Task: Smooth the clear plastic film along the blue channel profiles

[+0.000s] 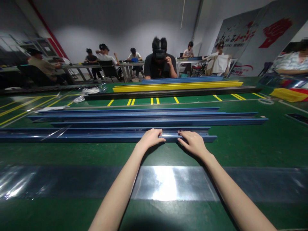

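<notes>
A long blue U-shaped channel (79, 140) lies across the green table, its open side up, with clear film along its inside. My left hand (151, 138) grips its near wall, fingers reaching into the trough and thumb on the near side. A short way to the right, my right hand (192, 142) holds the same wall near the channel's right end, thumb in front and fingers inside. Both sets of fingertips are partly hidden. Between my forearms and beyond them, a wide strip of clear plastic film (115, 183) lies flat on the table.
More blue channels (156, 123) lie just behind. Farther back are a black strip (168, 93), a yellow strip (178, 86) and crumpled clear plastic (90, 90). A phone (298, 118) and yellow tray (288, 95) are at right. A person (160, 64) sits opposite; others work behind.
</notes>
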The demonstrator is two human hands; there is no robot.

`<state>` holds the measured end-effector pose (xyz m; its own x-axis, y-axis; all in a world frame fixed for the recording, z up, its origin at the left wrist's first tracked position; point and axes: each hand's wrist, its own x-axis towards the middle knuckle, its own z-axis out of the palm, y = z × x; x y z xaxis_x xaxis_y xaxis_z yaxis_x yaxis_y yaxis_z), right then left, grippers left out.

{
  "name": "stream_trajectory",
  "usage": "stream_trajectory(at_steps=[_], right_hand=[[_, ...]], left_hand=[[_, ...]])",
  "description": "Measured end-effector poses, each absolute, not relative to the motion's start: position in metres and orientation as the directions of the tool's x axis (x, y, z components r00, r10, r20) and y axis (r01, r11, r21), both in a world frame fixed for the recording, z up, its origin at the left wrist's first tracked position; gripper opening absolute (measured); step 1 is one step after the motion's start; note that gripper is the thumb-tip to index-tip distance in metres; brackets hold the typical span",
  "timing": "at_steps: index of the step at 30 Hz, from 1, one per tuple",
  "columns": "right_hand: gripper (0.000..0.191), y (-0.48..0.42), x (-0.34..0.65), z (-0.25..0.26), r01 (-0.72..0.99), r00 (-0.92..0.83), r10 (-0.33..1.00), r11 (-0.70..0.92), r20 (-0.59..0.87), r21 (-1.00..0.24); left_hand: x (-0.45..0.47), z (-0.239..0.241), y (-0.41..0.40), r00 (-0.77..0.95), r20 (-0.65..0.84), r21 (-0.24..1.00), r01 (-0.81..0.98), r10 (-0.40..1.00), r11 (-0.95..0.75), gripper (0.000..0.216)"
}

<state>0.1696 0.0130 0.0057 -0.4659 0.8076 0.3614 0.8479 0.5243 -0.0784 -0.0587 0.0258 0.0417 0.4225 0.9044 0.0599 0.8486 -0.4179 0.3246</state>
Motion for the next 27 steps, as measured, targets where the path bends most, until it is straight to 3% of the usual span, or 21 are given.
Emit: stream_trajectory(at_steps=[8, 15, 27], right_hand=[[0.038, 0.014, 0.17, 0.004, 0.851, -0.465, 0.806, 0.52, 0.367, -0.064], [0.037, 0.014, 0.17, 0.004, 0.855, -0.466, 0.803, 0.516, 0.372, -0.043], [0.037, 0.015, 0.171, 0.001, 0.855, -0.465, 0.791, 0.517, 0.399, -0.03]], left_hand=[[-0.06, 0.048, 0.019, 0.434, 0.074, 0.109, 0.891, 0.898, -0.44, 0.025], [-0.077, 0.045, 0.016, 0.434, 0.105, 0.089, 0.892, 0.895, -0.443, 0.023], [-0.096, 0.025, 0.011, 0.44, 0.289, 0.007, 0.887, 0.85, -0.462, 0.033]])
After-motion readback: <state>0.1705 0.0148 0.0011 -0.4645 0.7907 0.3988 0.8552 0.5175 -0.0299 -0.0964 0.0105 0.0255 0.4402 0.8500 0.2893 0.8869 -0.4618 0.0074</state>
